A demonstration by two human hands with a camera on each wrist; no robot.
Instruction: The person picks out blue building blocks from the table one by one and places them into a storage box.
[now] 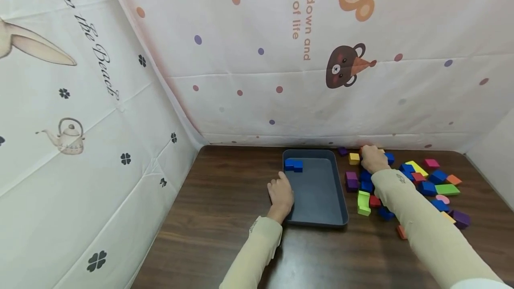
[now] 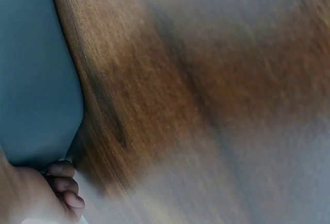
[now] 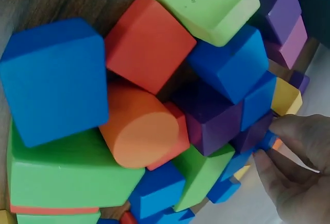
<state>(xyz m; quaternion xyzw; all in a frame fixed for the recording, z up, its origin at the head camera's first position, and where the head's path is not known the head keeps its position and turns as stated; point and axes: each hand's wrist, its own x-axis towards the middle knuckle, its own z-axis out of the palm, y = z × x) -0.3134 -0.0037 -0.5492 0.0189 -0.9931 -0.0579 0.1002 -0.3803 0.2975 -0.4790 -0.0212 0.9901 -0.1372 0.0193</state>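
In the head view my left hand (image 1: 281,193) is at the left rim of a dark grey tray (image 1: 317,225), gripping it with curled fingers. The left wrist view shows those fingers (image 2: 66,185) bent close against the tray's edge. Blue blocks (image 1: 298,166) lie together in the tray's far left corner. My right hand (image 1: 374,159) reaches into the far side of a pile of coloured blocks. Its thumb and fingertip (image 3: 262,157) are on either side of a small blue block (image 3: 267,140); I cannot tell whether they pinch it.
Around the right forearm spread more blocks: a light green arch (image 1: 363,203), purple blocks (image 1: 351,182), a yellow cube (image 1: 354,158) and a flat green piece (image 1: 447,189). Printed cloth (image 1: 249,106) hangs behind the brown wooden table (image 1: 209,217) and along its left side.
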